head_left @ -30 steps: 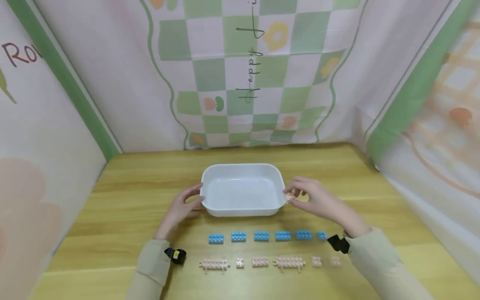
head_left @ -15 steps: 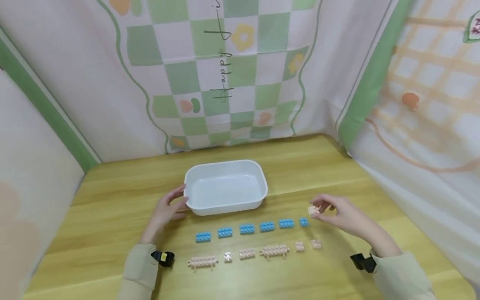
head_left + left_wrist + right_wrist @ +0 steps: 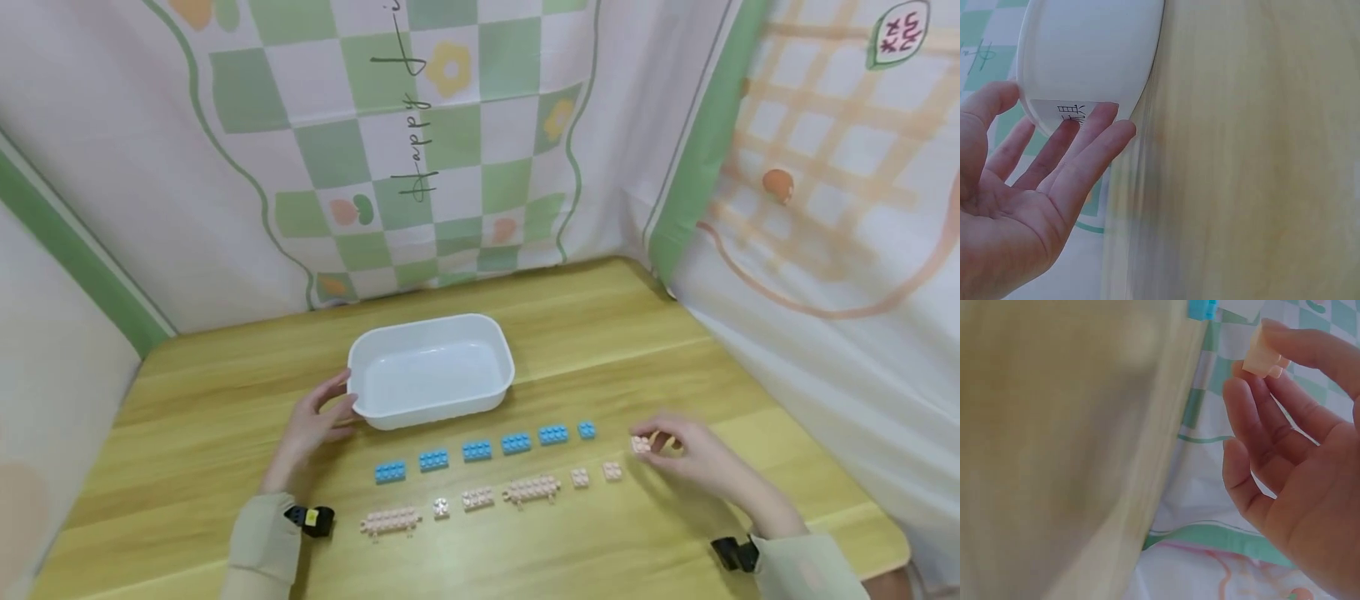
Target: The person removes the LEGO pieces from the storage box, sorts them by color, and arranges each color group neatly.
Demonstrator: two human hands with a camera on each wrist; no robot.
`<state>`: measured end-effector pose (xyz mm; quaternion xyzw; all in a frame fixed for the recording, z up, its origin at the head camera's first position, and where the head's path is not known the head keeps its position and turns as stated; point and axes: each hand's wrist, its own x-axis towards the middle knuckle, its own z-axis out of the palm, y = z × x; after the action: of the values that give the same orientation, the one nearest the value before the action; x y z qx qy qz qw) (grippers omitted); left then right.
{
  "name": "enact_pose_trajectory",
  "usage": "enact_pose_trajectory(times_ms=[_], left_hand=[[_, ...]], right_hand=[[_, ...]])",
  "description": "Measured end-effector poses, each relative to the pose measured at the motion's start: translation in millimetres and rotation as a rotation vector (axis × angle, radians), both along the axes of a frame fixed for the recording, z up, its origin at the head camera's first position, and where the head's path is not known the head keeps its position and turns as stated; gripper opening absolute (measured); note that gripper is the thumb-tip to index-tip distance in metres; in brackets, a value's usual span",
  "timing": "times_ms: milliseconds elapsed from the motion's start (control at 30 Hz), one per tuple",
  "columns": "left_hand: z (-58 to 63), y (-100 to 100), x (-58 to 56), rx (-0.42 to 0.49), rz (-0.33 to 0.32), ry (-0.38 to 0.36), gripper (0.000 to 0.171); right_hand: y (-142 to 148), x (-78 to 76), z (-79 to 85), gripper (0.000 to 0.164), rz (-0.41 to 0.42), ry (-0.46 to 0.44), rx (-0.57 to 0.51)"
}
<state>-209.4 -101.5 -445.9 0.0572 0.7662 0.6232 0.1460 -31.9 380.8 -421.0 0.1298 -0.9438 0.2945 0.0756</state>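
Note:
In the head view my right hand [image 3: 693, 454] pinches a small pale pink building brick [image 3: 641, 444] just above the table, right of the brick rows. The right wrist view shows this brick [image 3: 1261, 357] between thumb and fingertips, with the other fingers loosely bent. My left hand [image 3: 311, 421] touches the left end of a white plastic bin [image 3: 431, 412]. Up close, the left hand's fingers [image 3: 1088, 165] lie fairly straight against the bin's labelled end wall [image 3: 1094, 50]. Nothing shows inside the bin.
A row of blue bricks [image 3: 477, 450] lies in front of the bin. Nearer me runs a row of pale pink bricks [image 3: 477, 498], including two long pieces with side pegs [image 3: 532, 488]. Patterned curtains [image 3: 420, 158] hang behind and beside the wooden table [image 3: 600, 333].
My right hand has moved from the bin's right end to the right and nearer me, carrying the pink brick. The left hand stays at the bin. The head view has turned right.

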Motion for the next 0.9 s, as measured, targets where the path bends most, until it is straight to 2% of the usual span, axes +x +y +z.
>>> enact_pose_trajectory(times_ms=[167,433,900], left_hand=[[1.3,-2.2,-0.7,0.001,-0.013,0.005,0.057],[-0.2,-1.2,0.9,0.004,-0.01,0.006,0.055],[-1.9,-1.6,1.1,0.006,0.015,-0.006,0.058]], right_hand=[[3.0,4.4,-8.7,0.021,-0.009,-0.06,0.007],[6.9,7.6,-17.0,0.023,0.067,-0.02,0.0],[6.5,5.0,-17.7,0.024,0.023,-0.159,0.008]])
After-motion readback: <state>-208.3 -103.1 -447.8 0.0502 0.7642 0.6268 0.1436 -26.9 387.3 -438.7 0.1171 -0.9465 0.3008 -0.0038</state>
